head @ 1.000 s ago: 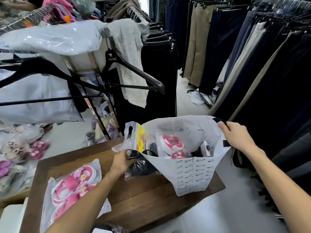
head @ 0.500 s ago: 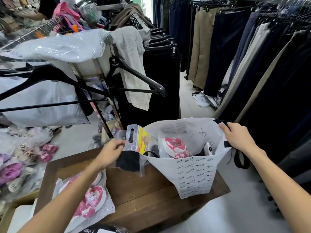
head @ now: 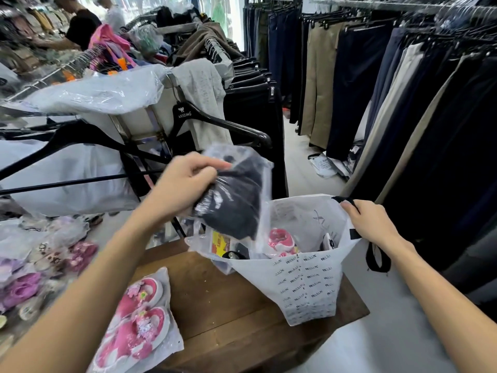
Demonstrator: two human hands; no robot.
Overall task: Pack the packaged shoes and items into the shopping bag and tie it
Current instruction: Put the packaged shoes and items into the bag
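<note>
A white printed shopping bag (head: 309, 286) stands open on the wooden table (head: 228, 305). My right hand (head: 368, 222) grips its right rim by the black handle. My left hand (head: 188, 184) holds a clear packet with a dark item (head: 236, 200) in the air, above the bag's left opening. Inside the bag lie a pink shoe packet (head: 281, 238) and a packet with a yellow label (head: 219, 242). A packaged pair of pink shoes (head: 137, 321) lies flat on the table at the lower left.
A clothes rack with black hangers (head: 215, 122) stands just behind the table. Hanging trousers (head: 403, 103) line the right side. Packaged shoes (head: 40, 265) are piled on the floor at left. A person (head: 80, 25) stands far back left.
My left hand lifted the dark packet from the table up and rightward to above the bag's mouth. My right hand kept its hold on the bag's rim.
</note>
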